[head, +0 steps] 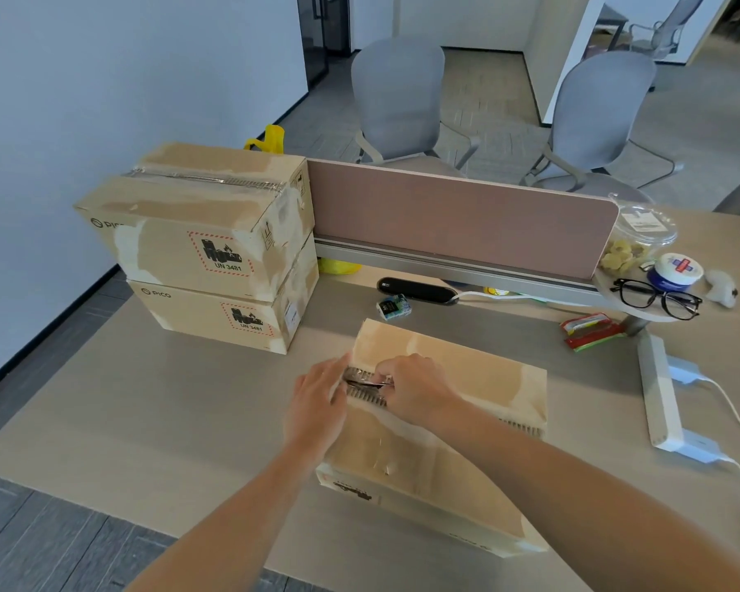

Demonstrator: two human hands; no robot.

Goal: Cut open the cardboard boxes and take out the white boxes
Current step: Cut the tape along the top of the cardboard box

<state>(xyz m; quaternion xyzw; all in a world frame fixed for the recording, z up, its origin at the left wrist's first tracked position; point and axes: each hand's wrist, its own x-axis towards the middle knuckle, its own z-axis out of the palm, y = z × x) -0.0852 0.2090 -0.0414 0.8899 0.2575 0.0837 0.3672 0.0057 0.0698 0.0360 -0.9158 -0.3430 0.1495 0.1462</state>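
A taped cardboard box [458,365] lies on the desk in front of me, its tape seam running across the top. My right hand [415,384] is closed around a small metal cutting tool [366,381] whose tip sits on the seam at the box's left end. My left hand [317,403] lies flat with fingers apart against the box's left edge, touching it. Two more sealed cardboard boxes [197,245] are stacked at the back left of the desk. No white boxes are visible.
A pink divider panel [458,215] runs along the desk's back. A black device [415,290] and small packet lie behind the box. Glasses [654,296], a jar, a snack tub and red wrappers [590,331] sit at the right. White cables trail on the right. Two grey chairs stand beyond.
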